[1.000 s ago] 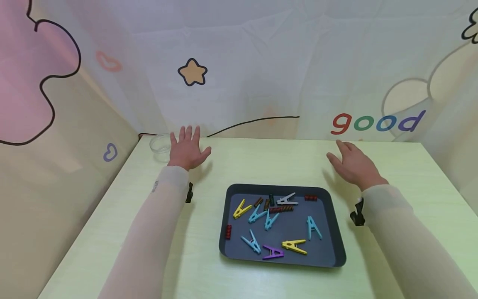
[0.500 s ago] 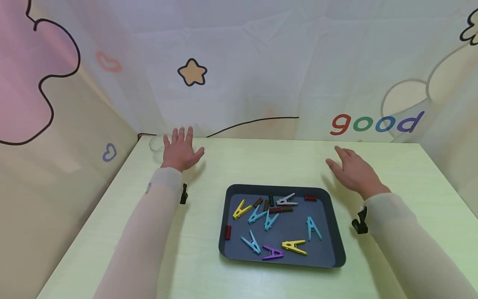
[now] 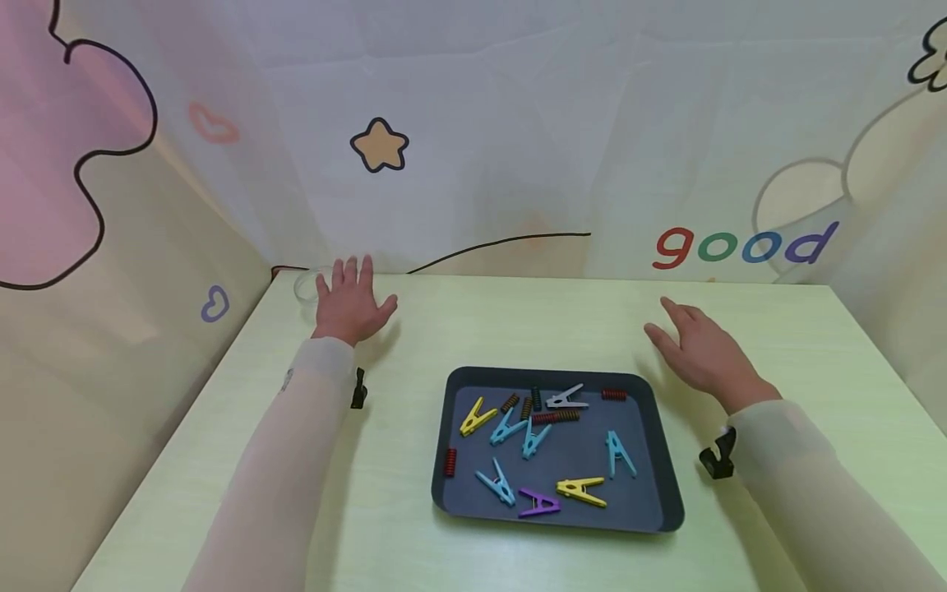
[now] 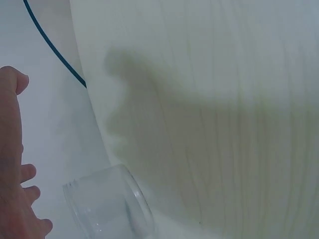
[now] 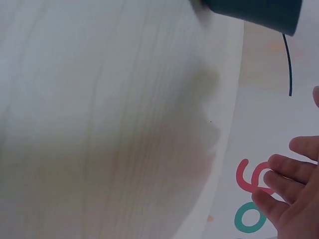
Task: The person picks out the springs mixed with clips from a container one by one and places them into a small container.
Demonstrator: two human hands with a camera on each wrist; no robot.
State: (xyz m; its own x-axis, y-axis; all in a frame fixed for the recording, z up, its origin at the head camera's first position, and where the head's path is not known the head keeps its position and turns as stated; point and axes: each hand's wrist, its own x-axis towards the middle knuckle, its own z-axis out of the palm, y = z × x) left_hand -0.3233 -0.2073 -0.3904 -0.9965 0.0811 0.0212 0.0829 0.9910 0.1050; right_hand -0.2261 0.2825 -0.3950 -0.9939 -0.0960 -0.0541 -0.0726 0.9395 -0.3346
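My left hand (image 3: 348, 308) hovers over the table's far left with fingers spread, holding nothing. Beside it, partly hidden behind its fingers in the head view, stands a clear glass jar (image 4: 109, 204). On the right, my right hand (image 3: 706, 353) is held above the table beyond the tray's right corner, fingers extended and nothing in them. Between the arms lies a dark grey tray (image 3: 577, 460). It bears several plastic clothespins, among them a purple clothespin (image 3: 539, 502), a yellow clothespin (image 3: 580, 491) and a white clothespin (image 3: 566, 398). Several small coil springs lie there too, including a red spring (image 3: 614, 395).
The pale wooden table (image 3: 399, 460) meets a printed cloth backdrop (image 3: 473, 148) at its far edge. More cloth hangs along the left and right sides. A black clip-like piece (image 3: 718, 456) sits at the right wrist, with another black piece (image 3: 358, 389) at the left wrist.
My left hand has drifted left, closer to the jar. My right hand has drawn back slightly toward me. The tray and its contents stay as they were.
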